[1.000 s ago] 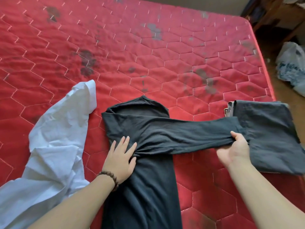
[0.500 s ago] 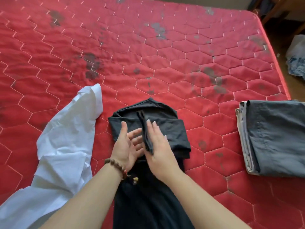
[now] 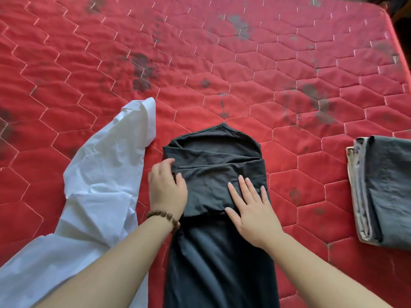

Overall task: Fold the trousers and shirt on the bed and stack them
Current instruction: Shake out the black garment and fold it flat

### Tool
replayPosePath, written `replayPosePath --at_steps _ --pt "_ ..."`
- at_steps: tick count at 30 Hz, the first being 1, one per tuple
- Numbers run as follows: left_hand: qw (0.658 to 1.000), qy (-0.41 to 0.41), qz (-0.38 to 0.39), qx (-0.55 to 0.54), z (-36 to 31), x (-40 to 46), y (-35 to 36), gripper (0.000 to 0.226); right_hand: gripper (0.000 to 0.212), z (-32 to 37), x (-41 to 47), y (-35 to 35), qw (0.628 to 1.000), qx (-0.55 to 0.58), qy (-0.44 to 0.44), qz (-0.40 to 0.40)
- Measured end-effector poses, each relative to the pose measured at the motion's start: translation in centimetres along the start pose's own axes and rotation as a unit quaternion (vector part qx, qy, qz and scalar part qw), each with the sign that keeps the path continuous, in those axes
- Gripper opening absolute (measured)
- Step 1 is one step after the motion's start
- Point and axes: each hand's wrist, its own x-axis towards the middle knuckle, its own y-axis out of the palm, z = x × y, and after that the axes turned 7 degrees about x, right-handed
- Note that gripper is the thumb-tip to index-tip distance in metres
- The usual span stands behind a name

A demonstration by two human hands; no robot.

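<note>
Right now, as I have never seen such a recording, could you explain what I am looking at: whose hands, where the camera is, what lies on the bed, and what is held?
One head-worn camera looks down at a person's bare hands. On the red quilted mattress lies a long dark grey shirt, sleeves folded across. The left hand grips its left edge; the right hand presses flat on it. A crumpled white garment lies left, folded grey trousers right.

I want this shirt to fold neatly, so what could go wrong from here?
The folded sleeve is only pressed flat by the right hand, so it may spring open once released. The left hand could bunch the shirt edge. The white cloth lies close alongside and might get caught in the next fold.
</note>
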Motion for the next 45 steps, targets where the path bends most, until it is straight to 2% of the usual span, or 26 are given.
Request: replayPosePath --at_steps 2,3,5,6,8,11,14,17,19,22,25,30,33,37,45 --pt "0.986 0.158 -0.022 0.058 -1.0 -0.5 0.2 0.033 0.062 0.2 0.5 -0.5 0.998 0.021 -0.018 -0.049" --pt "0.972 0.225 0.0 0.071 -1.5 -0.8 0.8 0.034 0.06 0.5 1.0 -0.9 0.996 0.025 -0.029 -0.081" --pt "0.942 0.295 0.094 0.128 -2.3 -1.5 2.6 0.042 0.058 1.0 2.6 -1.3 0.992 0.013 -0.043 -0.122" --pt "0.922 0.306 0.143 0.187 -2.2 -1.9 3.6 0.048 0.059 1.1 3.2 -1.1 0.993 0.003 -0.045 -0.111" --pt "0.885 0.307 0.187 0.295 -0.7 -2.1 5.5 0.058 0.062 1.0 4.0 0.2 0.996 -0.015 -0.042 -0.083" --pt "0.859 0.328 0.176 0.351 2.1 -1.4 6.2 0.065 0.061 0.2 4.2 1.9 0.995 -0.024 -0.039 -0.092" --pt "0.865 0.319 0.159 0.352 4.0 -0.1 5.3 0.068 0.058 -1.4 4.5 1.9 0.993 -0.009 0.001 -0.116" --pt "0.889 0.241 0.145 0.362 4.9 1.0 4.3 0.068 0.057 -4.2 4.3 1.7 0.989 0.015 0.086 -0.116" --pt "0.902 0.198 0.114 0.366 4.3 0.8 4.2 0.067 0.059 -4.8 4.0 1.2 0.987 -0.009 0.113 -0.114" --pt "0.906 0.247 0.094 0.332 1.7 -0.5 5.1 0.067 0.059 -2.3 4.7 0.5 0.985 -0.007 0.033 -0.167" --pt "0.873 0.306 0.141 0.353 0.8 -1.6 6.7 0.065 0.06 0.3 5.4 1.4 0.99 -0.006 -0.058 -0.129" --pt "0.871 0.274 0.138 0.384 1.7 -2.0 6.2 0.065 0.06 0.8 4.5 2.9 0.991 -0.011 -0.006 -0.132" --pt "0.866 0.278 0.128 0.395 2.2 -4.7 5.3 0.064 0.058 1.9 2.0 3.8 0.987 0.012 -0.03 -0.155" --pt "0.854 0.322 0.159 0.377 5.1 -11.1 3.6 0.062 0.058 3.6 -4.8 7.2 0.989 0.02 -0.078 -0.122" --pt "0.85 0.317 0.208 0.365 10.2 -20.8 -0.2 0.065 0.061 3.0 -13.9 10.9 0.994 0.004 -0.064 -0.086"
